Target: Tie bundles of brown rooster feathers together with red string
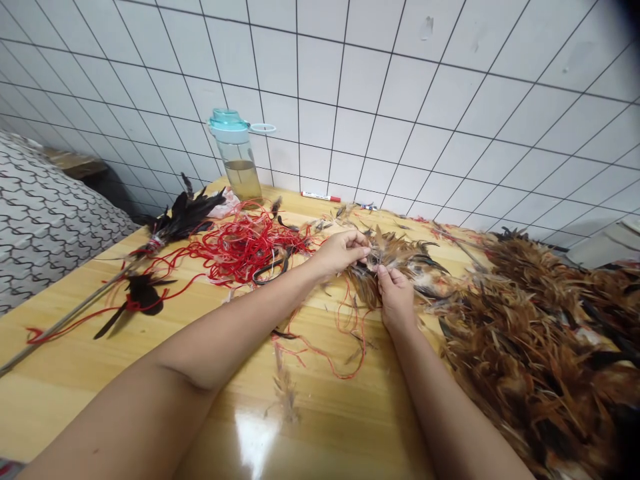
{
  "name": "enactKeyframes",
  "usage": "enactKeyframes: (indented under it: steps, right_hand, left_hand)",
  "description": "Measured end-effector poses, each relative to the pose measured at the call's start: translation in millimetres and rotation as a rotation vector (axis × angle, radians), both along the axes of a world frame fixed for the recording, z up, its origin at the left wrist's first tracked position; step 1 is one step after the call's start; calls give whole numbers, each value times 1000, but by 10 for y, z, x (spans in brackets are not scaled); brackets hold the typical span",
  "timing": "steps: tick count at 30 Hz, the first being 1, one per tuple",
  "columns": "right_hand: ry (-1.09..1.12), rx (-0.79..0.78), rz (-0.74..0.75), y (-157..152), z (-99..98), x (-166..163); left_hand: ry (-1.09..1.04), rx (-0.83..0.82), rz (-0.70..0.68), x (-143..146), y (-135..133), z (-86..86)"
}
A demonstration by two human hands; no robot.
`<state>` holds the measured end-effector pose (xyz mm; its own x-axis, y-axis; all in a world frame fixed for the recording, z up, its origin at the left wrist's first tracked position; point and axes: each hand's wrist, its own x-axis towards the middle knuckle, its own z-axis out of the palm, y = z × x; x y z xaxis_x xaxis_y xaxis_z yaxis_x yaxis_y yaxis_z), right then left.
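My left hand (346, 251) is closed in a pinch at the near left side of a bunch of brown and black feathers (395, 257). Thumb and fingers of my right hand (397, 293) pinch the same bunch at its near edge, close to the left fingertips. What exactly sits between the fingertips is too small to see. Red string (333, 370) trails from below the hands across the table in loops. A large tangle of red string (245, 243) lies to the left of my left hand.
A big heap of brown feathers (540, 353) covers the table's right side. A bottle (243, 163) with a blue lid stands by the tiled wall, near a red-and-white marker (320, 197). At left lie a stick (75, 313) tipped with black feathers (185, 213) and a black feather bundle (145, 293).
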<state>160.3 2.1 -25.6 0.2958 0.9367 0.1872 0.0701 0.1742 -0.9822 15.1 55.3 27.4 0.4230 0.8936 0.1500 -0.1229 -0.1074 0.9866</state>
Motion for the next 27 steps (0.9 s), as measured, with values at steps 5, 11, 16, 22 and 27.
enactKeyframes:
  steps: [5, 11, 16, 22, 27]
  right_hand:
    - [86, -60, 24, 4, 9, -25]
    - [76, -73, 45, -7, 14, -31]
    - [159, -76, 64, 1, 48, -31]
    - [296, -116, 149, -1, 146, 15]
    - [386, -134, 312, -42, 203, 16]
  left_hand:
    - [21, 89, 30, 67, -32, -49]
    - [135, 215, 66, 82, -58, -65]
    - [55, 173, 41, 87, -40, -72]
    - [246, 287, 195, -6, 61, -88]
    - [512, 494, 118, -65, 58, -99]
